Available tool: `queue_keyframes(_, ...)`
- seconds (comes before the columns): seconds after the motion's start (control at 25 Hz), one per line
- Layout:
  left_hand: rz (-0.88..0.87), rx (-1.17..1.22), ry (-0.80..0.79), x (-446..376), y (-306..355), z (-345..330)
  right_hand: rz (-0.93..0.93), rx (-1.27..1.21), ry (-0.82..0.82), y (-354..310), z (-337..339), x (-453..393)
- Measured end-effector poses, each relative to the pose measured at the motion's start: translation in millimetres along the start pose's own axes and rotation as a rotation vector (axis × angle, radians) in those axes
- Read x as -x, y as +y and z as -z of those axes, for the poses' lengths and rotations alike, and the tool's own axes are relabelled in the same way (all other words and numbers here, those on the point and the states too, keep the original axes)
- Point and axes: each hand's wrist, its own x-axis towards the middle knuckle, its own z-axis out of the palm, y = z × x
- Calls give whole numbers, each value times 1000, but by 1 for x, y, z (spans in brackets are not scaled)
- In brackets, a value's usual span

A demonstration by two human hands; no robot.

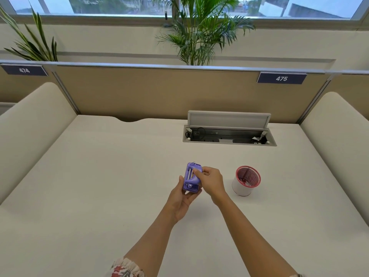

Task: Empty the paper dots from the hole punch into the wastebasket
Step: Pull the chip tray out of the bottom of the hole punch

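A small purple hole punch (191,177) is held above the white desk, near its middle. My left hand (182,196) cradles it from below and the left side. My right hand (210,180) pinches its right edge with thumb and fingertips. To the right, about a hand's width away, a small white wastebasket (242,187) with a red rim stands upright on the desk, its mouth open toward me. I see red-patterned lining and some bits inside it. No paper dots are visible on the desk.
An open cable tray (229,136) with a raised lid is set into the desk (99,176) behind the wastebasket. Beige partitions enclose the desk at the back and both sides. Potted plants stand behind the partition.
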Motion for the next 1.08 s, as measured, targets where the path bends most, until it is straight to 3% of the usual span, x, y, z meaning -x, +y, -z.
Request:
queue_keyframes(0.72, -20, 122, 20, 2, 0, -7, -17, 81, 4, -16, 0, -3)
queue_keyframes(0.88, 17, 177, -119, 7, 4, -4, -27, 79, 39, -17, 2, -7)
queue_keyframes(1.0, -36, -23, -203, 9, 1, -5, -28, 93, 46, -20, 3, -9)
queue_keyframes(1.08, -65, -136, -147, 4, -1, -9, -26, 103, 38, -22, 2, -8)
